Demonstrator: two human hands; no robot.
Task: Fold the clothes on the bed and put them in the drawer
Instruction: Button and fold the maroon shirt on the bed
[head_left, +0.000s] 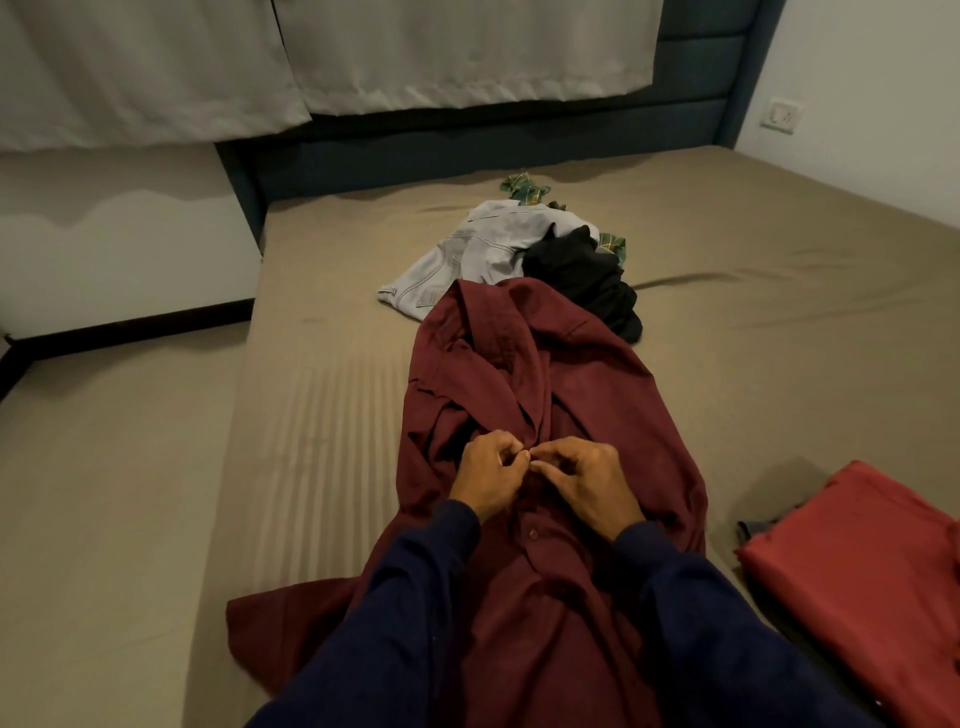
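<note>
The bed (779, 249) is holding everything here: five garments are lying on its tan sheet. A maroon shirt (561, 374) is stretching lengthwise down the middle, front up, collar pointing toward the headboard (467, 150), its cloth rumpled and one button showing just below the hands. The left hand (485, 478) and the right hand (592, 483) are meeting at the shirt's front placket, each pinching the fabric between thumb and curled fingers, fingertips nearly touching. Both arms are wearing dark blue sleeves. Beyond the collar, pale grey jeans (467, 254) are lying crumpled, a black garment (587, 275) is overlapping them, and a green checked cloth (524, 188) is peeking out behind. A folded red garment (878, 571) is sitting apart at the right edge.
</note>
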